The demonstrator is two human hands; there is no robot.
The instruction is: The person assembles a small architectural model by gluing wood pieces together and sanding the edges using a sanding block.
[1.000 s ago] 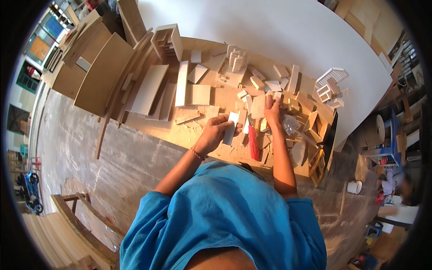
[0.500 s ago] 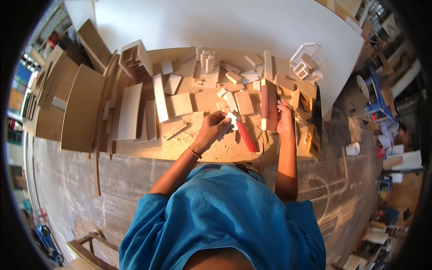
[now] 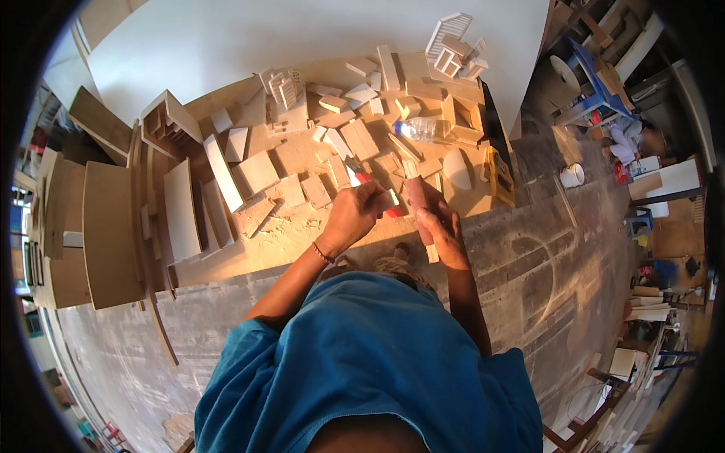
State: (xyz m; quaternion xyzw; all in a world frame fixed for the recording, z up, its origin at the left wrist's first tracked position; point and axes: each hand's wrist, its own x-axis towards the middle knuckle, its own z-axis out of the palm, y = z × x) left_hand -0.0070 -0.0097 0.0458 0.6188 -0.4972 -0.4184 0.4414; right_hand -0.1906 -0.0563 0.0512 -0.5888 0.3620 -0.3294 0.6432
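Near the frame's centre, your left hand [image 3: 353,219] pinched a small pale piece [image 3: 393,198]; just right of it, your right hand [image 3: 444,230] gripped a tilted red-brown block [image 3: 416,195]. Above them, on the desk [image 3: 294,148], lay a bottle [image 3: 425,130].

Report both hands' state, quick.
Left hand: closed, pinching a small pale piece, mostly hidden.
Right hand: closed, holding a wooden stick wrapped in reddish-brown.

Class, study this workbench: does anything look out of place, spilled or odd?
Yes. A clear plastic bottle lies on its side among the wooden pieces, odd because they are timber. Pale shavings also litter the tabletop left of the left hand, looking unswept.
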